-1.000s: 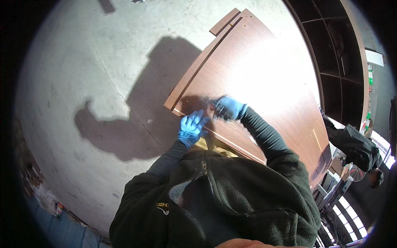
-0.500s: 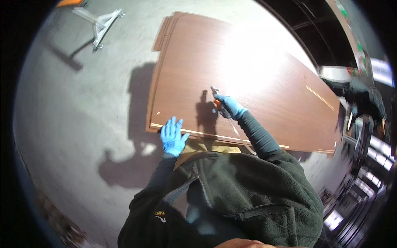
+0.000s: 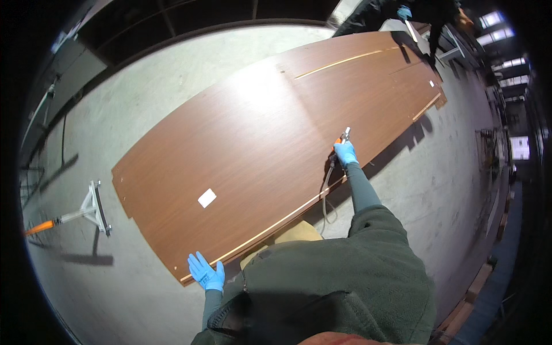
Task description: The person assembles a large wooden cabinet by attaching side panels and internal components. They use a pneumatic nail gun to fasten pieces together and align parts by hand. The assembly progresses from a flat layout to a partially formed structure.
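A large brown wood-look panel (image 3: 253, 155) lies in front of me, with a pale strip along its near edge. My left hand (image 3: 207, 273), in a blue glove, rests at the near left corner with fingers spread and holds nothing. My right hand (image 3: 346, 153), also gloved, is closed around an orange hose-fed gun (image 3: 337, 144) with a metal nozzle pointing away from me. Its pale hose (image 3: 325, 198) hangs over the near edge. A white label (image 3: 207, 198) lies on the panel between my hands.
At the far right end stands another person (image 3: 368, 17) in dark clothes, with a blue-gloved hand (image 3: 404, 11). A white stand with an orange arm (image 3: 91, 210) is on the floor at the left. Dark framed panels (image 3: 201, 23) line the far side.
My view has swung to the right, so more of the panel's far right end shows. My right hand has carried the gun rightward. The white label shows only now.
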### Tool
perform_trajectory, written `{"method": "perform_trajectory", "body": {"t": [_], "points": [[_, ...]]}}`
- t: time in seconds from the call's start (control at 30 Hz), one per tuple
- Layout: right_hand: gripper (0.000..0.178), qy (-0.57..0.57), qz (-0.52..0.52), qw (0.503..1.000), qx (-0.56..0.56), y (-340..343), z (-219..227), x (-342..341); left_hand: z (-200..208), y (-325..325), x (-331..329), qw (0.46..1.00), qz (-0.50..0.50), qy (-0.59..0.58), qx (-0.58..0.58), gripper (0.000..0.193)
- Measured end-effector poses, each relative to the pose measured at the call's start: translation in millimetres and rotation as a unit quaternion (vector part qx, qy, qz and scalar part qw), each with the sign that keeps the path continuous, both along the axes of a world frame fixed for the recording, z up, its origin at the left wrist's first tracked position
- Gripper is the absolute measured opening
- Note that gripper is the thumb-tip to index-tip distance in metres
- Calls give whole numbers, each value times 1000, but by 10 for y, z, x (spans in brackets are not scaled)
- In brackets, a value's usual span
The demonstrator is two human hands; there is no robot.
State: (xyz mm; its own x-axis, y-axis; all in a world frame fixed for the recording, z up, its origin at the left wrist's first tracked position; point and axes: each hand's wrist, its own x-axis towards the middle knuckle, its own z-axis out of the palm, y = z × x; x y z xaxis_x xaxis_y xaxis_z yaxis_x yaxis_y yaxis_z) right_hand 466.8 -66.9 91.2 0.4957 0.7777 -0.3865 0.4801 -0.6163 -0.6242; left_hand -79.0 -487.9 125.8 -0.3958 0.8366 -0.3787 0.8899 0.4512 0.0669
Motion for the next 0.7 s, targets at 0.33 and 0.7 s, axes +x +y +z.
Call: {"method": "perform_trajectory", "body": {"t": [0.33, 0.7], "points": [[46, -21, 133, 986, -98, 144, -111, -196, -277, 756, 800, 995, -54, -31, -74, 127], [51, -11, 136, 987, -81, -13, 54, -378, -277, 755, 777, 992, -72, -24, -97, 128]]}}
